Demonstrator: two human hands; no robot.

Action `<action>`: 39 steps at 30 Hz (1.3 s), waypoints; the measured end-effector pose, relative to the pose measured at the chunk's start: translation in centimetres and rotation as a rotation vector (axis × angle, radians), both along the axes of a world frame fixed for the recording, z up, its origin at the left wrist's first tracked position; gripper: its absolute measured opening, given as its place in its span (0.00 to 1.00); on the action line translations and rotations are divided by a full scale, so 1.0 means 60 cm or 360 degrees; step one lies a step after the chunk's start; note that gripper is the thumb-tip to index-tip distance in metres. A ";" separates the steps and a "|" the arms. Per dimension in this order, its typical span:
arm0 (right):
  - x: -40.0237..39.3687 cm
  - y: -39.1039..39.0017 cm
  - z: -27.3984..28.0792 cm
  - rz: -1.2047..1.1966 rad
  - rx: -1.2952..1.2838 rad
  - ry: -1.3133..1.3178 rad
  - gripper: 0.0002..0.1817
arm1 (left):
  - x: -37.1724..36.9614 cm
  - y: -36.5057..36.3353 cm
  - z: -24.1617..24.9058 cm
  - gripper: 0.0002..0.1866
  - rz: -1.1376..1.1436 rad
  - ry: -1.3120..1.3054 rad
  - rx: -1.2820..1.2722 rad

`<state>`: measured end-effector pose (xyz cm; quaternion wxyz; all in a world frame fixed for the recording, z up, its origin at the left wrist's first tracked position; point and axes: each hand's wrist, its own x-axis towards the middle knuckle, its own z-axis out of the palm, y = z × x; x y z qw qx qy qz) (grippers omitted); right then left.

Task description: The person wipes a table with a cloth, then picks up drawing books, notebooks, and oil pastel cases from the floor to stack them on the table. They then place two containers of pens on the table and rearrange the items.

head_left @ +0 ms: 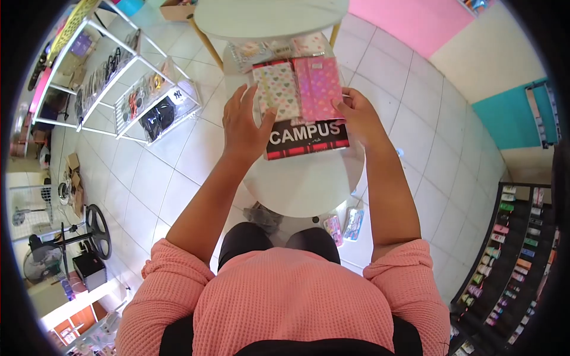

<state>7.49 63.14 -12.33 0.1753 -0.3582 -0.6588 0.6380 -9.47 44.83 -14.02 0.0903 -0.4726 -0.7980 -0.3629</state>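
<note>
A black and red notebook [306, 140] marked CAMPUS lies on the pale oval table [297, 193]. On its upper part rest two smaller packets side by side: a white one with hearts [277, 92] and a pink patterned one [319, 89]. My left hand [244, 126] is open at the left side of the white packet, fingers spread, thumb near its lower edge. My right hand [360, 115] pinches the right edge of the pink packet between thumb and fingers. Behind them lie clear-wrapped items [252, 52].
A second pale round table [270, 15] stands beyond. White wire racks [98, 77] with hanging goods are at the left. A black display shelf [513, 255] stands at the right. Wrapped packs [353, 224] lie below the table's near right side, above my lap.
</note>
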 end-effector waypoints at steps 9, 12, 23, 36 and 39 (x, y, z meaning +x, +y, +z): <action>-0.021 0.002 -0.023 -0.0193 0.1151 -0.0557 0.19 | -0.025 -0.004 -0.047 0.31 -0.0173 -0.0340 -0.0089; -0.022 -0.004 -0.050 -0.0284 0.1321 -0.0573 0.20 | -0.022 -0.003 -0.050 0.30 -0.0152 -0.0345 -0.0072; -0.024 -0.030 -0.036 -0.0471 0.1101 -0.0570 0.23 | -0.004 0.006 -0.036 0.35 -0.0064 -0.0573 -0.0150; 0.037 -0.050 -0.043 -0.0078 0.1110 -0.0579 0.27 | 0.042 -0.029 -0.023 0.45 -0.0085 -0.0182 -0.0409; 0.048 -0.063 -0.048 -0.0073 0.1078 -0.0496 0.28 | 0.048 -0.042 -0.028 0.42 -0.0074 -0.0179 -0.0385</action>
